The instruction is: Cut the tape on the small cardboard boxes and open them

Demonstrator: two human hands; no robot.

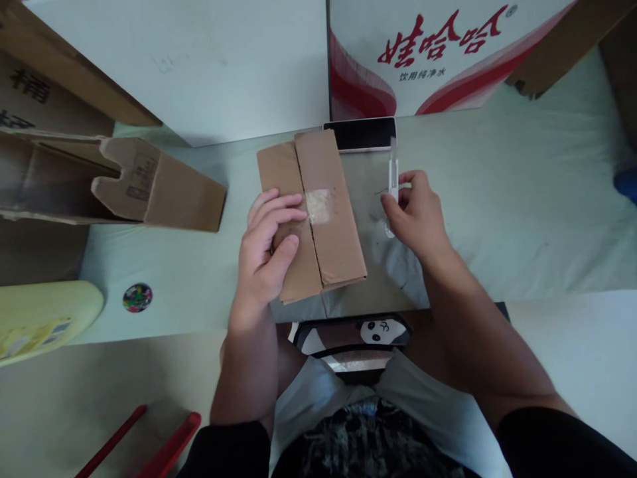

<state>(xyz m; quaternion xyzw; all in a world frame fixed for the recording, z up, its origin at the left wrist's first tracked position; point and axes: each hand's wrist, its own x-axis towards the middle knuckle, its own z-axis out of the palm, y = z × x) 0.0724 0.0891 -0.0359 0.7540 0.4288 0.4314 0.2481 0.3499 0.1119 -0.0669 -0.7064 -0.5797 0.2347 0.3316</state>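
A small brown cardboard box (338,245) lies at a tilt on the pale green cloth, with a patch of clear tape (317,206) across its middle seam. My left hand (266,245) rests on the box's left flap, fingers stretched out and thumb apart. To the right of the box, my right hand (415,212) is closed around a white utility knife (392,196). The knife points away from me, apart from the box; a thin blade seems to show at its far end.
Behind the box sits a shallow open black-lined tray (361,135), against large white cartons (239,66). An open cardboard carton (184,192) stands at left, near a round colourful disc (137,297) and a yellow-green bottle (44,315). The cloth's front edge is close to me.
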